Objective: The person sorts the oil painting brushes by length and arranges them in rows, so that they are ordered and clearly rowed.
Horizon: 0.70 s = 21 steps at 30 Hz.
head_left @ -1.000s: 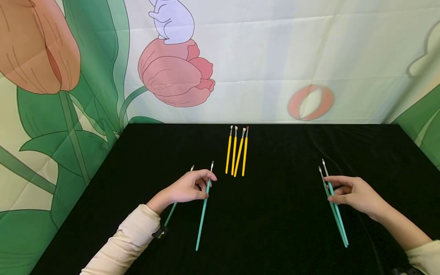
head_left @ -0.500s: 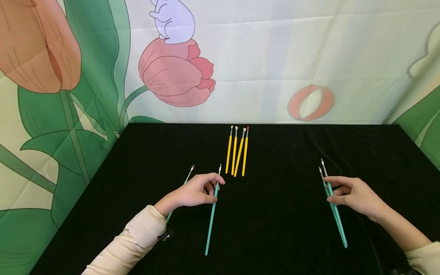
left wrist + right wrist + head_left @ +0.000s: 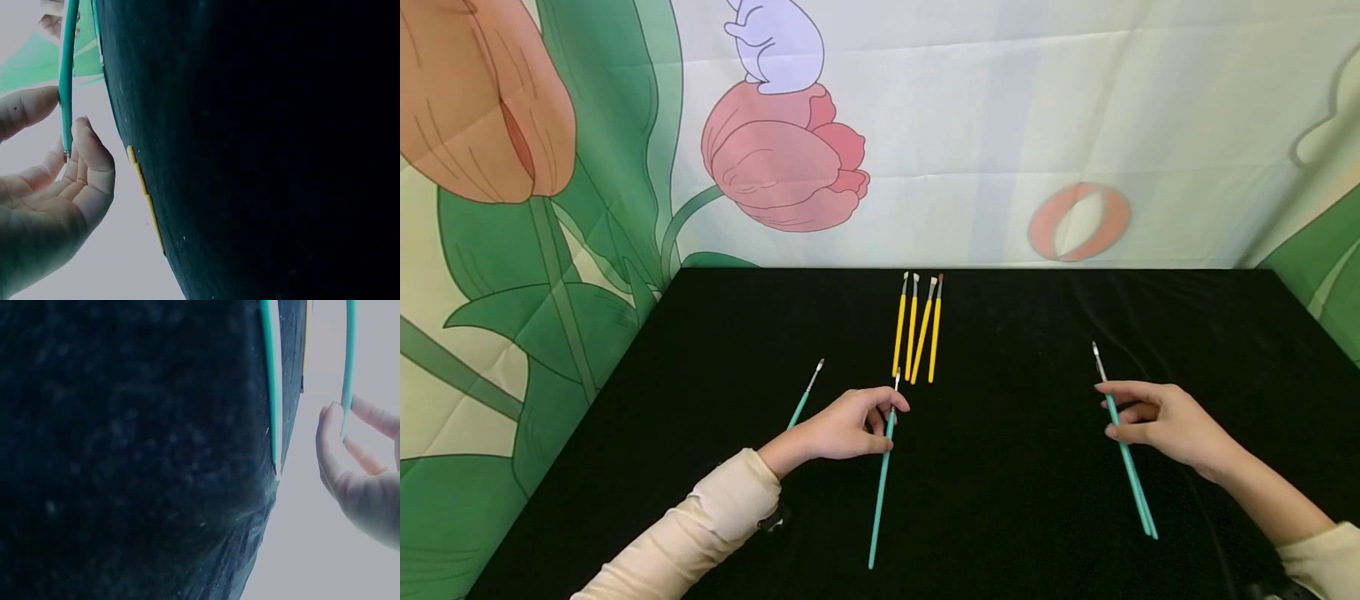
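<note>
My left hand pinches a teal-handled paintbrush near its metal ferrule, bristles pointing away from me. In the left wrist view, thumb and fingers meet on the held handle, off the table. Behind that forearm lies another teal paintbrush, its lower part hidden. My right hand pinches a teal paintbrush near its bristle end. One more teal paintbrush lies on the cloth beneath it in the right wrist view; from the head the two largely overlap.
Several yellow-handled paintbrushes lie side by side at the back middle, just beyond my left hand's brush tip. Black cloth covers the table. A printed fabric backdrop hangs behind its far edge.
My left hand has carried its paintbrush rightward and slightly nearer to me, uncovering more of the brush behind the forearm. My right hand has shifted slightly left, so its brush now covers most of the other.
</note>
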Motion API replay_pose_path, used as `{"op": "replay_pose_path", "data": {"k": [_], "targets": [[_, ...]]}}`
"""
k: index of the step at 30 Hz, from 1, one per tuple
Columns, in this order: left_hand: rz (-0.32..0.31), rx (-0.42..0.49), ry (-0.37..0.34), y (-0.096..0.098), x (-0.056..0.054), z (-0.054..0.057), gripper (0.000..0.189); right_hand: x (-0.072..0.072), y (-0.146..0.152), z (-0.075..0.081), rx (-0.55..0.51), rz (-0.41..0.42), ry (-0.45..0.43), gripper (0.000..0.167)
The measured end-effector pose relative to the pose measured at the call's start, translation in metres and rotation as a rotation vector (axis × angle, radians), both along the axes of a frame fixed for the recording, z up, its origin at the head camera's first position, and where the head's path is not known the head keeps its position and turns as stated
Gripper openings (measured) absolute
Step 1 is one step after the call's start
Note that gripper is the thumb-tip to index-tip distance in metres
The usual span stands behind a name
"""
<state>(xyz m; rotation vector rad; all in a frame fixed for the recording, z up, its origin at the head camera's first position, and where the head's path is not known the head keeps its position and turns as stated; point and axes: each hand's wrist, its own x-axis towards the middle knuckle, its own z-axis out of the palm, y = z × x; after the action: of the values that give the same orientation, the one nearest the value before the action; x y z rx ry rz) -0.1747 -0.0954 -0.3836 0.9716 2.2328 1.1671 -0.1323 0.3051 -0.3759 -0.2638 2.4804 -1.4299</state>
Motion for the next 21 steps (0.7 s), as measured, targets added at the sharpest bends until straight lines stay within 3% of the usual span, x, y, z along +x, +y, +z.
{"op": "replay_pose_path", "data": {"k": [12,21], "targets": [[0.005,-0.079,-0.035,0.009,-0.001,-0.004,0.041,-0.001,-0.008,0.002,0.020,0.009,0.009,0.061],[0.011,-0.162,-0.145,0.020,0.001,-0.007,0.040,-0.002,-0.021,0.001,0.039,0.025,0.014,0.060]]}}
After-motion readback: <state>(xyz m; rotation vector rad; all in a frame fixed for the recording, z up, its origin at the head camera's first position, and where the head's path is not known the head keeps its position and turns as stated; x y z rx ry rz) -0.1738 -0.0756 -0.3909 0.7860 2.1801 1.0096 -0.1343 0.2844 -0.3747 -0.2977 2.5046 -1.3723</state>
